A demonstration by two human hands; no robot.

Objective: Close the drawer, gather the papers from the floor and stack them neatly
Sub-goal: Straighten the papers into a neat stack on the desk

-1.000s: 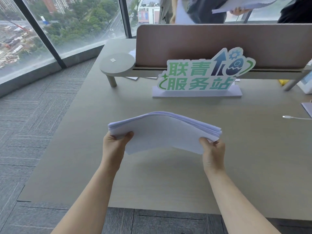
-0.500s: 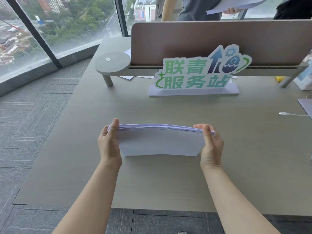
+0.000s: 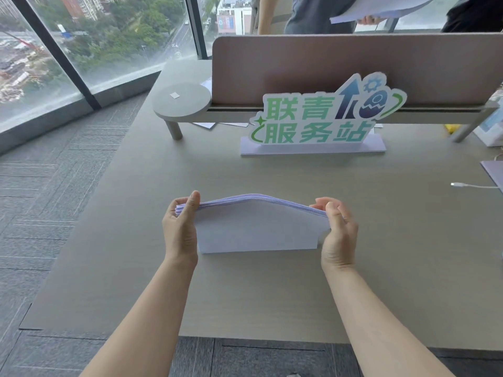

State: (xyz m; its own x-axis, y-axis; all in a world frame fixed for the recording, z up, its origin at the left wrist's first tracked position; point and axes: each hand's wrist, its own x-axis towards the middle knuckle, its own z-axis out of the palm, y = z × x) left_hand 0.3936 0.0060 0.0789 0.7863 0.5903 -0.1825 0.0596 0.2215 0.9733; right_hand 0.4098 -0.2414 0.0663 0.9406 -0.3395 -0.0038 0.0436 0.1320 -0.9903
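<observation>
A stack of white papers (image 3: 255, 229) stands on its long edge on the grey desk (image 3: 408, 254), its bottom edge touching the desktop and its top edge bowed upward. My left hand (image 3: 181, 227) grips the stack's left end, thumb over the top edge. My right hand (image 3: 339, 229) grips the right end with thumb and fingers curled round it. No drawer is in view.
A green-lettered sign (image 3: 315, 118) on a white base stands behind the papers, before a brown divider panel (image 3: 353, 66). A round shelf (image 3: 181, 102) juts left. A white cable (image 3: 473, 185) lies at the right. A person holding papers (image 3: 381, 9) stands beyond the divider.
The stack went from being held above the desk, sagging at both ends, to standing upright on its long edge on the desktop. Both hands shifted to its ends.
</observation>
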